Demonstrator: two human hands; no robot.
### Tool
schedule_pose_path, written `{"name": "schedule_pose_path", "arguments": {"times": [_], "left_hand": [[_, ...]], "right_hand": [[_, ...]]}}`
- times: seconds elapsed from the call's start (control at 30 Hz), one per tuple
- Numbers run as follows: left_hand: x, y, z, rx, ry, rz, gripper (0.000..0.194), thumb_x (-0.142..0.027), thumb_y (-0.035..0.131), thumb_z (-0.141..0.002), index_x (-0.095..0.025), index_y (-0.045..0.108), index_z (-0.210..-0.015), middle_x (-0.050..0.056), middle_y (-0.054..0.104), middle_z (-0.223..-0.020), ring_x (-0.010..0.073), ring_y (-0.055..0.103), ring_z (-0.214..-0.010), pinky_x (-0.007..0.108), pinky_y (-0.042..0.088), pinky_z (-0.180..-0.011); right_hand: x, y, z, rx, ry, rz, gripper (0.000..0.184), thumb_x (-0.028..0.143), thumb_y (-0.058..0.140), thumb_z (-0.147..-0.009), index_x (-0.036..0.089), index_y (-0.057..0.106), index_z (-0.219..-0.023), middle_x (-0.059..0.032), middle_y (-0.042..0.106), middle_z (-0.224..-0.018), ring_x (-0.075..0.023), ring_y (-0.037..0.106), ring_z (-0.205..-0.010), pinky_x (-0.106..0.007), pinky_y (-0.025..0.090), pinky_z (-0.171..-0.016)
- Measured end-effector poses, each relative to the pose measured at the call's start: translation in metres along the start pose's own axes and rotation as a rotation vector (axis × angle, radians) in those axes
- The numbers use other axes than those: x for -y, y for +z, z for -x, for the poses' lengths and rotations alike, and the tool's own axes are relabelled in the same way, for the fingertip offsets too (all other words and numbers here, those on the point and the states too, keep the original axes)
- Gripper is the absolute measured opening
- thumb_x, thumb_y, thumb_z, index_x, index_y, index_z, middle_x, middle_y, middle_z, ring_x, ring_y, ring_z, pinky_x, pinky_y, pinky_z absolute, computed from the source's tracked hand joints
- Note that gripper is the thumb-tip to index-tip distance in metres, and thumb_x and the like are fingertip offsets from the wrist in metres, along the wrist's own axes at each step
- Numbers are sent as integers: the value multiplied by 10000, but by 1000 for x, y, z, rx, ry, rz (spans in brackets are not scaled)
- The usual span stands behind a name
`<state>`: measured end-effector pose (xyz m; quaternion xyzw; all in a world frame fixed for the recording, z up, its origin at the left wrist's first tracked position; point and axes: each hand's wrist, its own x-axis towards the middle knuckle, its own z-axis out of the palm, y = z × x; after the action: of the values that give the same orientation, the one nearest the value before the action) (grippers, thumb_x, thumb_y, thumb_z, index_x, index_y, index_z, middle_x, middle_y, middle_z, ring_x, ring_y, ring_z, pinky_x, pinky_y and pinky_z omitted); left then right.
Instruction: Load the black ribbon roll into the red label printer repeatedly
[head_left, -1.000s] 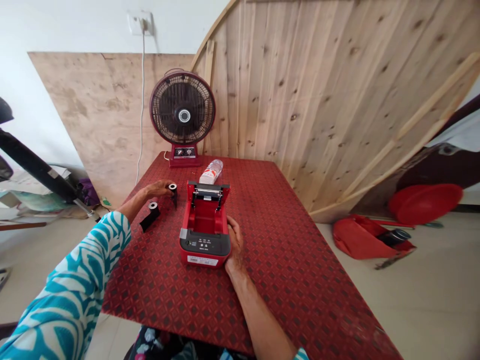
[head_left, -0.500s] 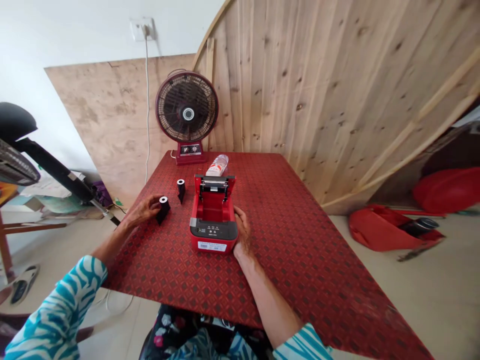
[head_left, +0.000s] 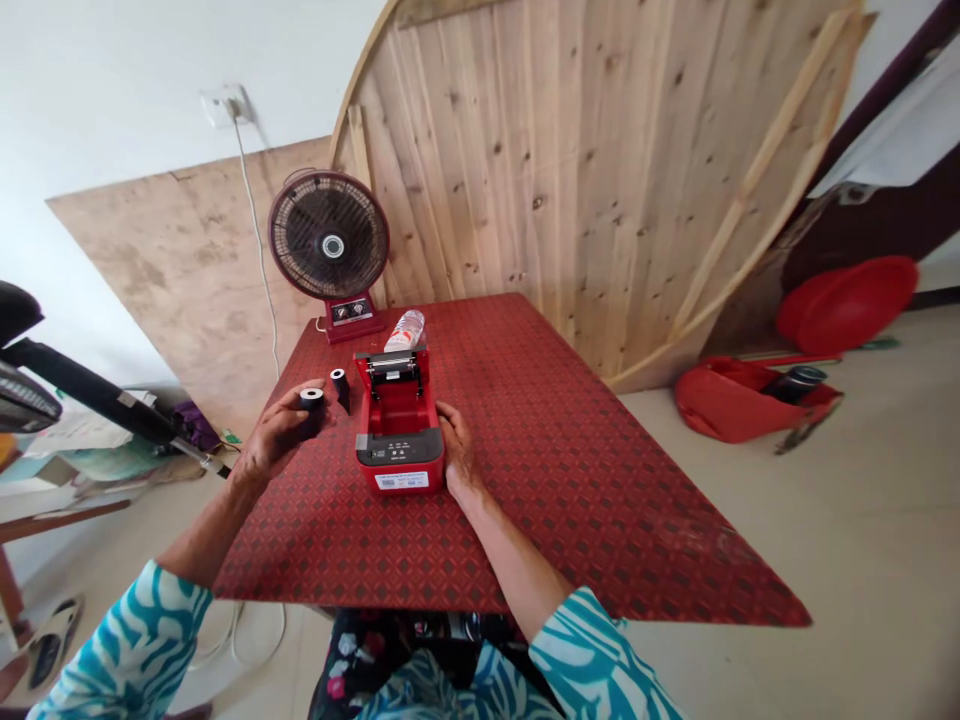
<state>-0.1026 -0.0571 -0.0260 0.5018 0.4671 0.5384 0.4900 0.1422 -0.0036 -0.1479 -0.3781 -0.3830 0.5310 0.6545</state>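
My left hand point(head_left: 276, 437) is closed round a small black paper roll point(head_left: 311, 401) with a white end and a pale core, held upright left of the printer. Against the right side of a red and black label printer point(head_left: 401, 450) rests my right hand point(head_left: 457, 447), its fingers curled along the casing. The printer's lid point(head_left: 392, 370) stands raised at the back, and the red compartment inside shows no roll. Another black roll point(head_left: 340, 388) stands on the table between my left hand and the printer, a loose strip hanging from it.
A clear plastic bottle point(head_left: 406, 329) lies behind the printer. At the far left corner of the red patterned table point(head_left: 555, 480) stands a dark red fan point(head_left: 330, 245). Wooden boards point(head_left: 525, 150) lean behind the table. A red bag point(head_left: 720, 402) sits on the floor to the right.
My left hand has closed round the nearer black roll and lifted it slightly. My right hand stays at the printer's side. The whole view has shifted and tilted.
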Motion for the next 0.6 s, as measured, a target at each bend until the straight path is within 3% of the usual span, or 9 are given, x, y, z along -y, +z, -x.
{"name": "schedule_pose_path", "arguments": {"times": [0.13,0.27,0.4,0.6], "left_hand": [[-18,41,-1,54,13,-93,540,-372,667,-666,-174,624,-1166,84,664,-1043,204,637,-829,316,530,-711],[-17,63,-7,68,6,-203,476,-373,738,-650,-203,621,-1078,33,654,-883,149,597,-700,258,489,-608],[-20,79,-13,122,27,-393,414,-371,763,-654,-192,600,-990,25,660,-895,174,622,-806,278,509,-716],[-15,92,-32,285,73,-862,381,-351,655,-744,-164,643,-1076,83,697,-1035,263,633,-1003,394,487,-896]], "right_hand": [[1,2,0,-3,-14,-8,311,388,575,-771,248,692,-1024,-17,708,-1022,-224,583,-1042,-386,441,-932],[2,4,0,9,-30,-6,314,378,552,-783,246,690,-1032,-20,697,-1052,-215,578,-1050,-383,423,-964],[3,6,-1,15,-70,35,308,362,516,-797,245,683,-1028,-19,683,-1065,-204,576,-1059,-378,410,-996],[6,7,-2,22,-96,122,325,345,470,-798,233,669,-1030,-44,661,-1095,-207,573,-1080,-383,412,-1010]]}}
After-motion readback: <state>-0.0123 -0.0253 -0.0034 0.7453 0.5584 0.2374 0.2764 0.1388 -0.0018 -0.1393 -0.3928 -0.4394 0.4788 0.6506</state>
